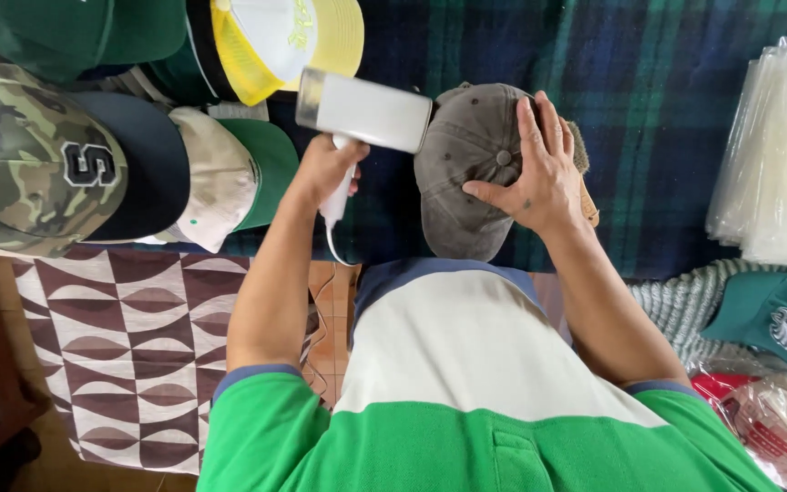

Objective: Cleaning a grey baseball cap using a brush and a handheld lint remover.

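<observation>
Plaid blanket (667, 109), hands (539, 173) mid-edge

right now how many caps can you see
7, maybe more hidden: grey cap under the right hand; camo cap; cream-and-green cap; yellow cap; dark green cap top left; teal cap; bagged cap bottom right.

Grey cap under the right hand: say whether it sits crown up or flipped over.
Crown up: the grey cap's top button and panel seams face the camera, right hand resting on it.

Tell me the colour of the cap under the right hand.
Faded grey-brown cap, seen in the head view.
</observation>
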